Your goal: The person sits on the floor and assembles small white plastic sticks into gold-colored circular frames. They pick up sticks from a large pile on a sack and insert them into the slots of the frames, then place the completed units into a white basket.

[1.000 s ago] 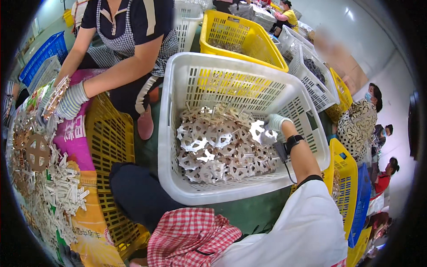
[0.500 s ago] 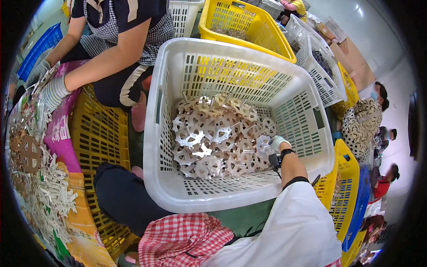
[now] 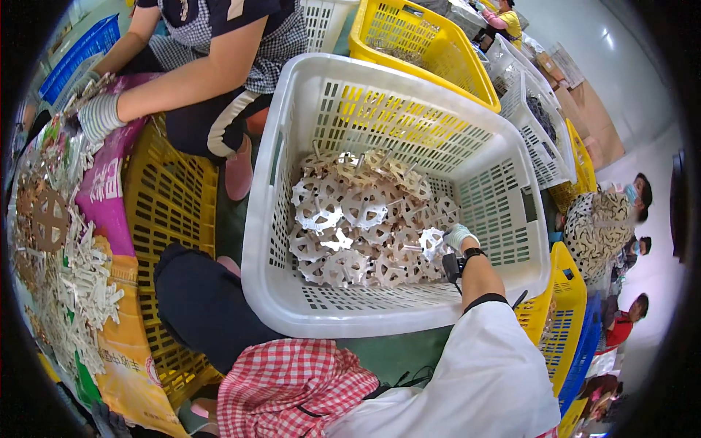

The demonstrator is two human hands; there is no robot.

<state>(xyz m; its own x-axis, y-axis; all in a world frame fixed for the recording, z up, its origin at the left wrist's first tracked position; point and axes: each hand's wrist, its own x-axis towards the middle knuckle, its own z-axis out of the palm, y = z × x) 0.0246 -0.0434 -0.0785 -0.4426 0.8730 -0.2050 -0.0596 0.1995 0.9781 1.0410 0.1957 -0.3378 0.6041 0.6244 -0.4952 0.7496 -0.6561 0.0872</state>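
Observation:
My right hand (image 3: 460, 238), in a pale glove with a dark strap at the wrist, reaches into a large white slatted basket (image 3: 350, 326). Its fingers are closed at the edge of a shiny toothed metal disc (image 3: 432, 242) with cutouts, at the right side of the pile. Under and beside it lie several similar silvery discs (image 3: 364, 207), some with short rods standing up from them. The fingertips are partly hidden by the glove and the disc. My left hand does not show.
At the left, a co-worker's gloved hand (image 3: 101, 117) is over a heap of small metal parts (image 3: 87, 292). A yellow crate (image 3: 171, 197) stands below that heap. Another yellow crate (image 3: 467, 73) is behind the basket, and white crates (image 3: 529, 131) stand at the far right.
My right hand and the disc at its fingers have lowered slightly toward the pile. The view has shifted a little, and the co-worker's hands have moved over the small parts.

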